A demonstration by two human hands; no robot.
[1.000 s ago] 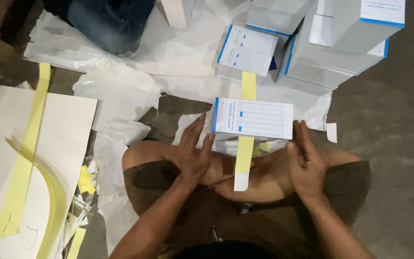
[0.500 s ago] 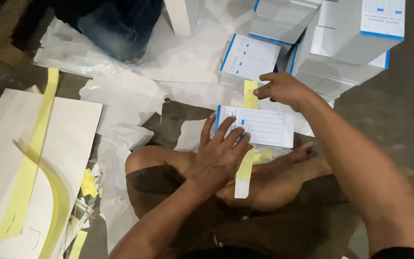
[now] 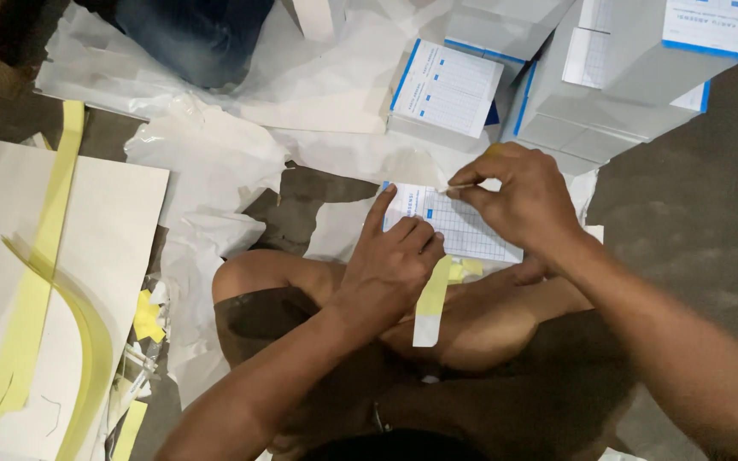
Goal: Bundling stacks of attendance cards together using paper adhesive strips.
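Observation:
A stack of white cards with blue print [image 3: 463, 226] lies on my crossed legs. My left hand [image 3: 395, 256] presses flat on its left half, index finger stretched along the left edge. My right hand [image 3: 518, 192] hovers over the stack's far edge, thumb and forefinger pinched on the end of a thin pale strip. A yellow and white paper strip [image 3: 430, 299] runs out from under the stack toward me, across my shin.
More wrapped card packs [image 3: 446, 90] and grey boxes [image 3: 617, 77] stand beyond the stack. Crumpled white paper [image 3: 207, 171] covers the floor to the left. A white board with yellow strips [image 3: 36, 290] lies at far left. Another person's jeans-clad leg [image 3: 190, 34] is at top.
My hands left my legs: the left moved up onto the card stack, the right reached over its far edge and pinched the strip there, covering the yellow strip's far end.

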